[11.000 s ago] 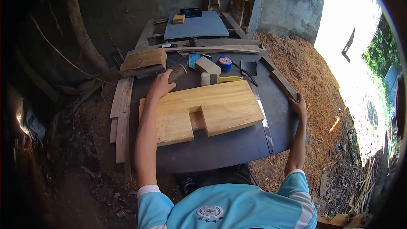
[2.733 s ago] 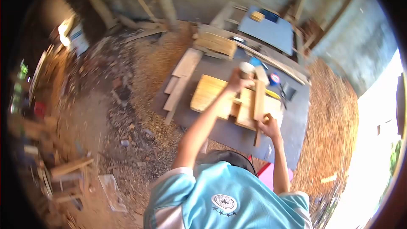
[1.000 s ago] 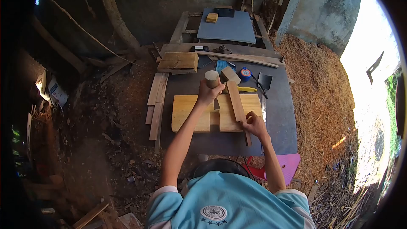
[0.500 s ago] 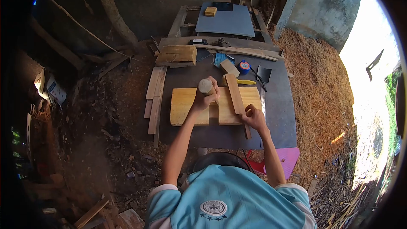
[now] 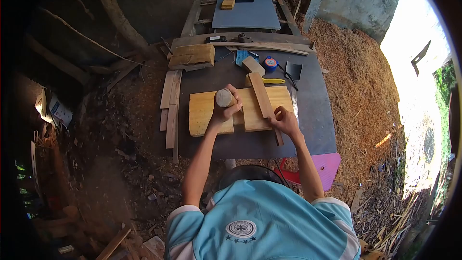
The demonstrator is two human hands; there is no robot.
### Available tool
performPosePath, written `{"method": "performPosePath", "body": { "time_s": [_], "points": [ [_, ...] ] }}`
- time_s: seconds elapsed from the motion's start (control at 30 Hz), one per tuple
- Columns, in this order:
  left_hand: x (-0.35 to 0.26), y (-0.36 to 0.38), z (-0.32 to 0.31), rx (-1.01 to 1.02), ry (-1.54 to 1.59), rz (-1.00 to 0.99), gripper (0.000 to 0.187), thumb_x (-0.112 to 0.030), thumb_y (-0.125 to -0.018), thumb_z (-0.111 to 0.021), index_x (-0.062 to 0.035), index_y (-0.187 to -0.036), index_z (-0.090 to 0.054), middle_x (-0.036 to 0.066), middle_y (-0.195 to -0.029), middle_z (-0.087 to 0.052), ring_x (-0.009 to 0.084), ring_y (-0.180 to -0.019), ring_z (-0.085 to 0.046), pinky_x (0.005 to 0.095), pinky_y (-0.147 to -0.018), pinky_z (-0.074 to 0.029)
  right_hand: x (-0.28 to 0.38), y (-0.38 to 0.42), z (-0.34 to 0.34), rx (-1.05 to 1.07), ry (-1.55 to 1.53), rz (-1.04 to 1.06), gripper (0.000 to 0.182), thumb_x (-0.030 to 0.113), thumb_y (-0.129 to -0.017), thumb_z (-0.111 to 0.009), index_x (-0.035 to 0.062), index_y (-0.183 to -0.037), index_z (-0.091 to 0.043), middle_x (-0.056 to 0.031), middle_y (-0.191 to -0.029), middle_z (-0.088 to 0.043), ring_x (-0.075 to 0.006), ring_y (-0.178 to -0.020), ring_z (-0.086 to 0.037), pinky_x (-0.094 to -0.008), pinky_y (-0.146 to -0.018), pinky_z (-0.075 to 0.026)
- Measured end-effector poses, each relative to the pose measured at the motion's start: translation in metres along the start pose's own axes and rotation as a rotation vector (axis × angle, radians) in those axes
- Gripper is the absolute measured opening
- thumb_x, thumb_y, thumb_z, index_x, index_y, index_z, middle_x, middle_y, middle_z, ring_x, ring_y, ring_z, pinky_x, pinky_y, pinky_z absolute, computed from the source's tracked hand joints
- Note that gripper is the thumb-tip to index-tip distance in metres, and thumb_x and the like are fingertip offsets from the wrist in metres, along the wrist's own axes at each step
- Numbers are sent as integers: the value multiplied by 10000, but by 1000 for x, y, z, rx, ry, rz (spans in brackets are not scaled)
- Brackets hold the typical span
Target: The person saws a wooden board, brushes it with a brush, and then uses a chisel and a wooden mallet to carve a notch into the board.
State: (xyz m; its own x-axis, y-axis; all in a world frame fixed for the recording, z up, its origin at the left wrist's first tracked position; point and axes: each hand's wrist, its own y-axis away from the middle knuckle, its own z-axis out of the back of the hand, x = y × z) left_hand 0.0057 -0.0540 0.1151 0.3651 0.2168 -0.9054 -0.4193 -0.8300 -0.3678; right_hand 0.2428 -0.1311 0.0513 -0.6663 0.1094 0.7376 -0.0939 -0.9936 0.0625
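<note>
Gripping a wooden mallet [image 5: 224,97] in my left hand [image 5: 222,113], I'm pinning a slat [image 5: 262,98] with my right hand [image 5: 284,120] on the notched board [image 5: 204,113] mid-frame; the joint isn't seated yet, I judge.

I see pale, smooth sanded wood in the notched plank [image 5: 204,113], its grain running lengthwise, matt and unvarnished. The slat [image 5: 262,98] lying across it is a slightly darker bare wood. My left hand [image 5: 222,111] grips a round wooden mallet [image 5: 224,97] with a pale, rough-cut end face. The tabletop [image 5: 313,115] looks like dull dark grey sheet, matt and dusty. Behind it, the tape measure [image 5: 270,62] is glossy blue plastic, and the block [image 5: 191,55] is rough-sawn timber. Coarse orange-brown sawdust [image 5: 356,82] covers the ground.
</note>
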Motion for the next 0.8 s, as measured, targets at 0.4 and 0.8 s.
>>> {"method": "performPosePath", "body": {
  "time_s": [0.4,0.8],
  "points": [
    [9,-3,-5,24,-106,-53,147,-6,-590,-535,-65,-683,-439,17,-587,-518,85,-555,-495,242,-532,-404,2,5,-3,-31,4,-28,426,388,-658,-658,34,-880,-573,-160,-672,-638,-310,-655,-638,-374,-614,-492],
    [6,6,-5,57,-60,-84,215,26,-600,-536,-56,-768,-430,49,-638,-520,108,-592,-494,250,-558,-419,-2,5,-5,-51,18,-37,416,398,-651,-656,54,-870,-578,-150,-667,-633,-310,-650,-633,-384,-612,-489]
  ]
}}
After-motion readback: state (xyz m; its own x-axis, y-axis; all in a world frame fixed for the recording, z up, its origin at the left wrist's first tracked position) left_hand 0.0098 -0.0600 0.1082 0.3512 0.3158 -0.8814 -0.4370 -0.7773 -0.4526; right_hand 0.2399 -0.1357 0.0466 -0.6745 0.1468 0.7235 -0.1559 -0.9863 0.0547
